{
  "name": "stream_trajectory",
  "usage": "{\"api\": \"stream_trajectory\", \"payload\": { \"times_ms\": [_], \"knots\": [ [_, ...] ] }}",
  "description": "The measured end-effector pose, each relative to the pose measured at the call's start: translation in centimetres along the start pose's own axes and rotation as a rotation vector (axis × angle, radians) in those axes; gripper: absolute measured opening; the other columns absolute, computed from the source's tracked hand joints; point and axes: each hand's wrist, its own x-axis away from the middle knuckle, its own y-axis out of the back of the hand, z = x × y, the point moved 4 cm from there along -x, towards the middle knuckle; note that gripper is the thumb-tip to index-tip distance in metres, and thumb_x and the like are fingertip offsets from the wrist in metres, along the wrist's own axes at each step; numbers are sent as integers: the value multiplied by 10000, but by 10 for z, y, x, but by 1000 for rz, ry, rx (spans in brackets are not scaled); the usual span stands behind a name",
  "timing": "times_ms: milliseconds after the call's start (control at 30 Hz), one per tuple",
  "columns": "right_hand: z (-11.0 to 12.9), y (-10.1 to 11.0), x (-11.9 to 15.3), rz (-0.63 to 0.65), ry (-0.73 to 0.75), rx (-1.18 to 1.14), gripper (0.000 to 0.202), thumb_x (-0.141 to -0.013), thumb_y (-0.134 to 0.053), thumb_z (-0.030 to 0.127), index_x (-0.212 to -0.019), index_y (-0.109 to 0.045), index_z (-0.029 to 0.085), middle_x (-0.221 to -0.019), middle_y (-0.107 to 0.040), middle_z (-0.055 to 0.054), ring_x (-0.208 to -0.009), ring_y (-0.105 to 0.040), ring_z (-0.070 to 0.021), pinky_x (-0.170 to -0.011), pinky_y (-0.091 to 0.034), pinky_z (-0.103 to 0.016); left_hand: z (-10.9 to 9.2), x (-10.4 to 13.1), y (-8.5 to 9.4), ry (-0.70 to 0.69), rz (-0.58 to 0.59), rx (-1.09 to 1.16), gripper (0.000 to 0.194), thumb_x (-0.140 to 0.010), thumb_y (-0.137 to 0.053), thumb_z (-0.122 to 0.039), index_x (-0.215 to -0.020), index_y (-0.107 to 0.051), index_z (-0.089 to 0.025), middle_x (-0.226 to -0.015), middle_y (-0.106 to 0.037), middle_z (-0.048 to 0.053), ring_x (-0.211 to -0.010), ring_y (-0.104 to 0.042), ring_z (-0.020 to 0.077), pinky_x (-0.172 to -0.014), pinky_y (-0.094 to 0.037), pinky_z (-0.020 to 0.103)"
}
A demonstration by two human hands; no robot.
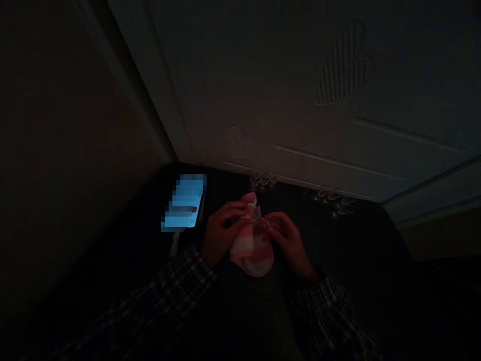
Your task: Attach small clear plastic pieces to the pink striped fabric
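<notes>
A pink-and-white striped sock (251,250), or a piece of cloth shaped like one, lies on the dark table between my hands. My left hand (222,228) pinches its gathered upper part from the left, fingers closed on the fabric. On the right, my right hand (287,239) has thumb and forefinger closed around a small shiny clear piece (267,223), right against the cloth's edge. Dim light hides the exact shape of that piece and whether it is fastened to the cloth.
A lit phone (184,203) leans at the left, with a pale cable (175,244) below it. Two clusters of small clear pieces, a left cluster (264,180) and a right cluster (334,200), lie near the pale panel (300,100) with ribbed hearts behind the table.
</notes>
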Motion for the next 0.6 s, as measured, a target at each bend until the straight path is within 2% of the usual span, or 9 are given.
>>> {"api": "stream_trajectory", "payload": {
  "times_ms": [133,333,400,500,600],
  "knots": [
    [0,-1,2,42,-49,-47,191,-859,-505,300,-1036,-516,231,-735,-603,6,-643,-569,-133,-658,-453,-269,-5,1,-1,-40,20,-11,35,-699,-663,-170,-729,-668,-188,-975,-654,54,-925,-607,190,-847,-483,350],
    [-7,-3,3,68,-132,-81,238,-897,-409,388,-1064,-482,234,-720,-611,-5,-578,-566,-138,-564,-440,-260,-4,1,-3,-20,40,0,16,-705,-657,-173,-706,-669,-184,-958,-660,61,-938,-608,196,-859,-481,346],
    [-7,-3,2,50,-98,-75,239,-889,-426,393,-1061,-480,236,-739,-614,-6,-601,-570,-137,-587,-443,-261,-2,1,-3,18,19,2,21,-711,-652,-188,-705,-670,-179,-963,-662,65,-938,-609,197,-858,-482,346],
    [-4,-3,1,51,-48,-70,310,-827,-553,348,-1104,-447,257,-772,-615,7,-620,-573,-131,-625,-446,-262,2,1,-3,68,-25,28,44,-713,-653,-215,-694,-666,-178,-969,-663,59,-918,-615,191,-851,-487,346],
    [-3,-2,1,47,-45,-62,342,-793,-605,293,-1091,-440,257,-784,-622,12,-599,-567,-122,-596,-438,-247,4,0,-3,86,-31,45,45,-710,-655,-218,-687,-666,-180,-969,-664,52,-900,-619,189,-826,-498,339]
  ]
}}
